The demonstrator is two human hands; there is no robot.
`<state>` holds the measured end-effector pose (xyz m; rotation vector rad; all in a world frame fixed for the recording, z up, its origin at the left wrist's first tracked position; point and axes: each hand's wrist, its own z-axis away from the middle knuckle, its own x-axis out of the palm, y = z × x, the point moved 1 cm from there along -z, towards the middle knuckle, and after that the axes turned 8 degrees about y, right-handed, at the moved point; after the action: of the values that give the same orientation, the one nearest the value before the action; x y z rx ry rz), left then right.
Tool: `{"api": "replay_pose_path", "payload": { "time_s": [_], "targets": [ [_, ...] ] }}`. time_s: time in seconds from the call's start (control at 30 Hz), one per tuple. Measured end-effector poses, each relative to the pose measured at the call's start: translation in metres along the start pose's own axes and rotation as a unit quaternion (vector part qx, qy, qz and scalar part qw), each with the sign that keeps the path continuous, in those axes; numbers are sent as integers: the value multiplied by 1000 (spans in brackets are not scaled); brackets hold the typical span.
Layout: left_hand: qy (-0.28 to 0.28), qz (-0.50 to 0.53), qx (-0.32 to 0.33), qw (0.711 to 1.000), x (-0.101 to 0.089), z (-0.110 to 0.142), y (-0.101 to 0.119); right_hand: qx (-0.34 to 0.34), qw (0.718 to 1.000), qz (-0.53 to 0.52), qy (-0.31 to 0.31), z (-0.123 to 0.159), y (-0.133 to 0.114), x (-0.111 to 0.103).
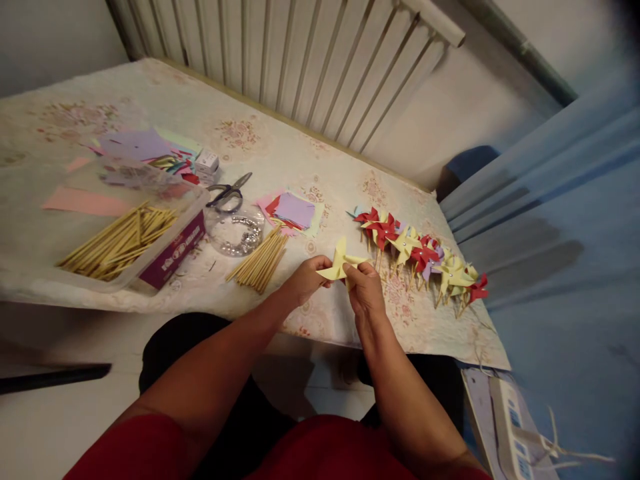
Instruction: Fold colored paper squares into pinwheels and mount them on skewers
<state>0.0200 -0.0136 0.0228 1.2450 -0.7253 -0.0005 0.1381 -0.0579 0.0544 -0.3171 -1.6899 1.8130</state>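
Note:
A pale yellow paper pinwheel is held between my two hands above the near edge of the table. My left hand pinches its left blade. The fingers of my right hand are closed on its right side, with the thumb near the centre. Whether a stick is attached behind the paper is hidden. Left of my hands lies a bundle of thin wooden sticks. To the right, finished-looking pinwheels in red, yellow and purple rest on their sticks in a row.
A clear plastic box holds more sticks. Beside it are scissors, a round dish of small shiny pins and stacked coloured paper squares. Paper scraps lie behind. A radiator and a blue curtain border the table.

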Motion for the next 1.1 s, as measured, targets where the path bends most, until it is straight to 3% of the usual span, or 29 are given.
{"api": "replay_pose_path", "payload": {
  "time_s": [0.27,0.4,0.83,1.1],
  "targets": [
    [-22,-54,-81,995,-1,4,-3,32,998,-28,39,-20,-18,-21],
    [-15,-76,-73,994,1,4,-6,50,997,-44,41,-19,-18,-23],
    [-15,-71,-84,994,3,6,-9,23,999,-21,43,-25,-8,-27],
    [-78,-132,-159,975,4,11,-7,46,997,-30,52,-33,-12,-37]
  ]
}}
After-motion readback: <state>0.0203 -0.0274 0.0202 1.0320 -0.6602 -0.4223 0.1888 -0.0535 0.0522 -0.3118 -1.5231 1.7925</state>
